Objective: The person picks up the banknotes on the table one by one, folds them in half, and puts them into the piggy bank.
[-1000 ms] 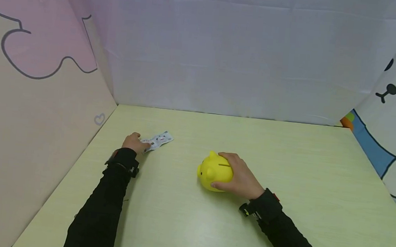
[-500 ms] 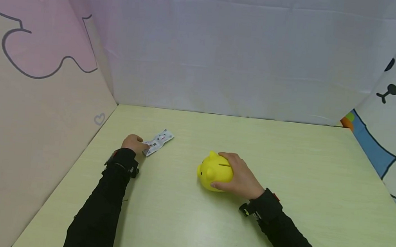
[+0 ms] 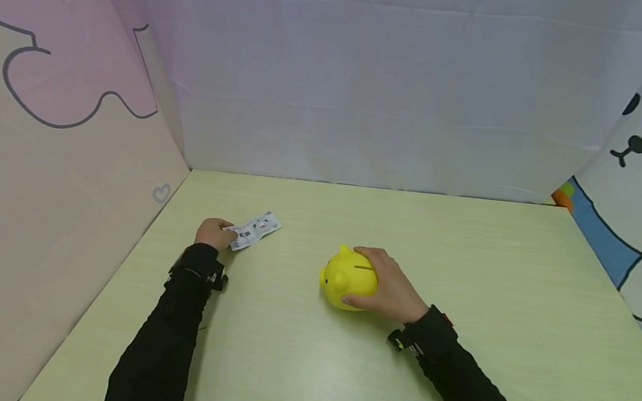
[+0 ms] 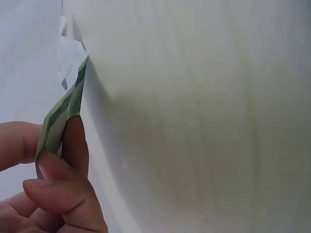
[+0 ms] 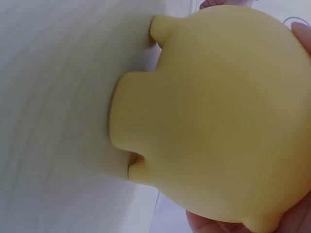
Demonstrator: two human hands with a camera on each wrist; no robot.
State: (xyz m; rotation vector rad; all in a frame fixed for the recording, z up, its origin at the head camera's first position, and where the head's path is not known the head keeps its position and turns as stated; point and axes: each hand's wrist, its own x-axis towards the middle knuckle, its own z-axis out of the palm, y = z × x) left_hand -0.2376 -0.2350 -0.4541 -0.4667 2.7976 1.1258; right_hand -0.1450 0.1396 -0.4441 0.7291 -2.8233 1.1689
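My left hand pinches the near end of a creased, printed paper note at the left of the table. In the left wrist view, the thumb and fingers grip the folded note, whose greenish patterned side shows and whose far part is bent. My right hand holds a yellow piggy bank from its right side, fingers over the back and thumb on the near side. A dark coin slot shows on its top, and its snout faces left. Close up in the right wrist view, the piggy bank's stubby feet stand on the table.
The pale wooden table ends at a white cloth backdrop. Printed cartoon panels flank it, a pink and beige one at left and a white bear panel at right.
The left fingers have shifted slightly back on the note and drawn in, and more of the note shows. The right hand and piggy bank have stayed in place.
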